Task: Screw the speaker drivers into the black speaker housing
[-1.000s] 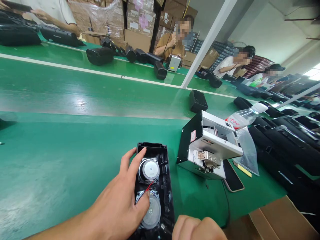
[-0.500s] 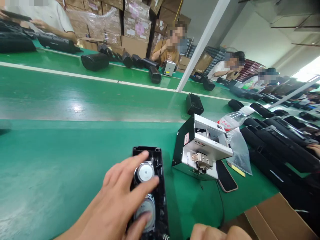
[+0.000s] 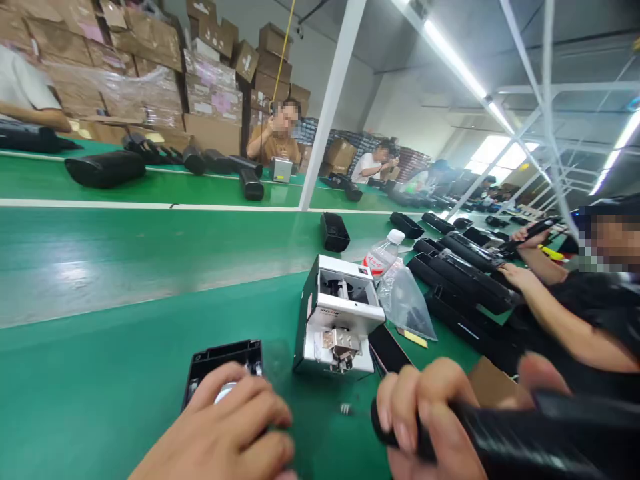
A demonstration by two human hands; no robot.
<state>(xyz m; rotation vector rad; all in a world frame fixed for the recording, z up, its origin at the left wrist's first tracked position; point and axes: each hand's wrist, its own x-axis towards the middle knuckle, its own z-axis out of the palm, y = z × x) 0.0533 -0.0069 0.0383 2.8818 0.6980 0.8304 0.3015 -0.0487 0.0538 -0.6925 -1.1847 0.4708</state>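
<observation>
On the green bench, a black speaker housing [image 3: 227,351] lies open side up, with part of a silvery round speaker driver showing inside. My left hand [image 3: 235,427] covers its near part, fingers bent over it and closed around the side; the thumb is mostly hidden. Held in my right hand [image 3: 430,420] is a black electric screwdriver [image 3: 540,433], its body blurred and reaching out past the right edge. A small coiled metal piece [image 3: 345,409] shows just left of its nose. Behind both hands stands a white and black screw feeder [image 3: 340,320].
A phone [image 3: 390,350], a clear plastic bag [image 3: 407,300] and a bottle [image 3: 384,253] sit right of the feeder. Several black speaker cases [image 3: 465,267] crowd the right side, beside a co-worker's arm [image 3: 565,307]. A black box [image 3: 334,231] stands behind the feeder.
My view has swung right and up. My right hand has come up into view with the screwdriver. My left hand's fingers, spread before, are now bent over the housing.
</observation>
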